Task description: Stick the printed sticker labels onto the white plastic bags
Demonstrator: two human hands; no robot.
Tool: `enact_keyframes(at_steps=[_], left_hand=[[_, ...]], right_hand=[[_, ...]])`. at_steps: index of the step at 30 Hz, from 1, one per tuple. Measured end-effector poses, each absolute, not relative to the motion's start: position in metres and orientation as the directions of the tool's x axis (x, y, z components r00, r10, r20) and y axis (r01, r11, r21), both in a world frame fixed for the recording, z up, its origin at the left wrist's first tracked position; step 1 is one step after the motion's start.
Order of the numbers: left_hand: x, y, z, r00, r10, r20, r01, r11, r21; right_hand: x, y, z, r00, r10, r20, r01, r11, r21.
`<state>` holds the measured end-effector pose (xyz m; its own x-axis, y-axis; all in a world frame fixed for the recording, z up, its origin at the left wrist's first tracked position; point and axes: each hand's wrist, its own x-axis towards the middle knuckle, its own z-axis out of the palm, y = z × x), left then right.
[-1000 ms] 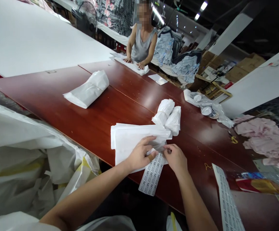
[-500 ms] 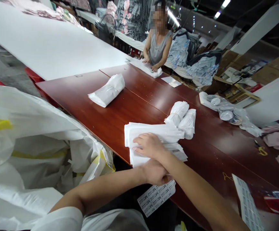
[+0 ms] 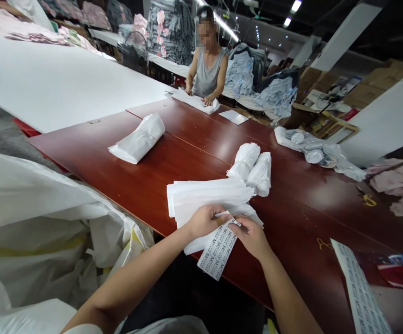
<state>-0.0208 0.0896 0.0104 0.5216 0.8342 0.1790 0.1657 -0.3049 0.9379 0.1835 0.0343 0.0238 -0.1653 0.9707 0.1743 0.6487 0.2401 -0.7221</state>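
Both hands meet over a stack of flat white plastic bags (image 3: 201, 195) at the table's near edge. My left hand (image 3: 205, 222) grips the upper end of a white sticker sheet (image 3: 217, 253) printed with rows of dark "M" labels. The sheet slants down past the table edge. At its top right corner, my right hand (image 3: 253, 234) has thumb and fingers pinched together at the labels. Whether a single sticker is peeled off between them I cannot tell. Two rolled bundles of white bags (image 3: 245, 160) touch the stack's far right end.
Another folded white bundle (image 3: 138, 138) lies on the red-brown table (image 3: 291, 222). At right are a second label sheet (image 3: 359, 287), yellow-handled scissors (image 3: 368, 198) and a clear bag with round items (image 3: 316, 148). A co-worker (image 3: 206, 69) handles white bags opposite. A large white sack (image 3: 48, 195) stands left.
My right hand has lifted off the bag stack and come to the sticker sheet. My left hand has raised the sheet from below the edge to over the stack. The view has shifted slightly.
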Motion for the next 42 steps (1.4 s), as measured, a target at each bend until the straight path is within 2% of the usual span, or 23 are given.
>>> enact_keyframes(at_steps=[3,7,9,11,13,15,18,22,26,28,30,33,36,39,42], left_hand=[[-0.021,0.086,0.008,0.456,0.874,0.171,0.185,-0.281,0.942],[-0.02,0.084,0.011,0.388,0.905,0.172,0.283,-0.295,0.913],[-0.019,0.083,0.013,0.378,0.902,0.208,0.301,-0.333,0.894],[-0.019,0.082,0.013,0.451,0.835,0.314,0.249,-0.456,0.854],[-0.019,0.081,0.012,0.586,0.689,0.426,0.172,-0.619,0.766],[-0.019,0.08,0.01,0.689,0.562,0.457,0.144,-0.725,0.673],[-0.019,0.08,0.009,0.729,0.547,0.411,0.202,-0.746,0.635],[-0.019,0.08,0.011,0.735,0.574,0.362,0.235,-0.716,0.657],[-0.02,0.081,0.013,0.746,0.569,0.346,0.237,-0.712,0.661],[-0.02,0.082,0.012,0.746,0.569,0.346,0.233,-0.71,0.664],[-0.021,0.082,0.012,0.739,0.576,0.348,0.231,-0.703,0.672],[-0.022,0.083,0.011,0.73,0.583,0.356,0.227,-0.699,0.678],[-0.022,0.083,0.01,0.725,0.581,0.37,0.221,-0.705,0.674],[-0.022,0.082,0.01,0.727,0.577,0.373,0.221,-0.711,0.668],[-0.023,0.083,0.01,0.726,0.577,0.374,0.224,-0.713,0.665]], right_hand=[[0.182,0.03,0.017,-0.084,0.943,0.321,0.662,0.294,-0.69],[0.184,0.022,0.022,-0.122,0.876,0.466,0.671,0.418,-0.612],[0.193,0.022,0.027,-0.029,0.864,0.502,0.606,0.415,-0.679],[0.209,0.027,0.03,0.206,0.831,0.516,0.497,0.366,-0.787],[0.228,0.035,0.03,0.441,0.777,0.45,0.383,0.291,-0.877],[0.246,0.043,0.026,0.526,0.795,0.302,0.289,0.167,-0.943],[0.258,0.052,0.019,0.502,0.86,0.086,0.207,-0.023,-0.978],[0.252,0.061,0.018,0.49,0.872,-0.006,0.198,-0.118,-0.973],[0.248,0.075,0.02,0.426,0.899,-0.098,0.272,-0.231,-0.934],[0.248,0.082,0.018,0.391,0.916,-0.085,0.397,-0.251,-0.883],[0.247,0.086,0.017,0.344,0.938,-0.034,0.586,-0.242,-0.773],[0.243,0.085,0.024,0.287,0.954,0.08,0.836,-0.209,-0.508],[0.228,0.08,0.041,0.238,0.953,0.185,0.956,-0.196,-0.22],[0.21,0.083,0.056,0.152,0.984,0.094,0.988,-0.148,-0.047],[0.203,0.096,0.063,0.12,0.989,-0.082,0.993,-0.121,-0.012]])
